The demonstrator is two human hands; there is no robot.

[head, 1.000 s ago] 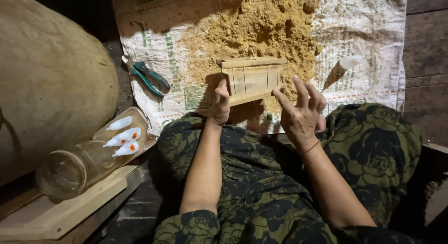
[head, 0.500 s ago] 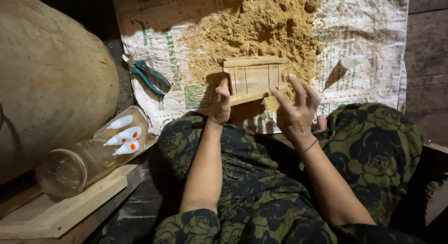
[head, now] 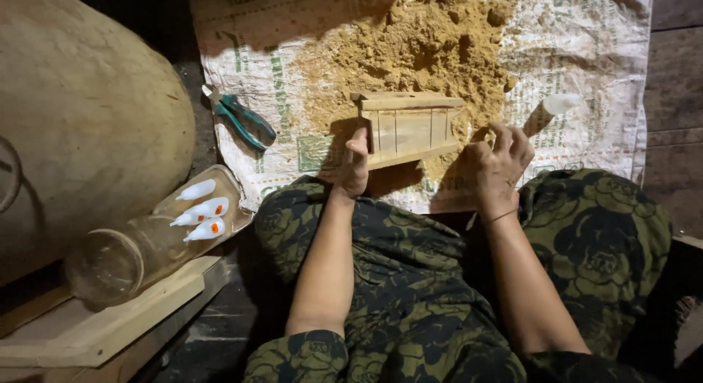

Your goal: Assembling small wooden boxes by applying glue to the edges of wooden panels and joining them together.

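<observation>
Wooden frame (head: 407,127), pale slats, sawdust-dusted

Pretty dim overall, light hits from above onto the sawdust pile (head: 417,46) and white sack (head: 586,53). Hard shadows fall toward the lap, corners go nearly black. Focus stays decently sharp.

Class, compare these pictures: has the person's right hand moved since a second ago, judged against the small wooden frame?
Yes. The right hand has left the wooden frame's right end, dropping down and rightward; its fingers now curl near the sawdust edge.
</observation>
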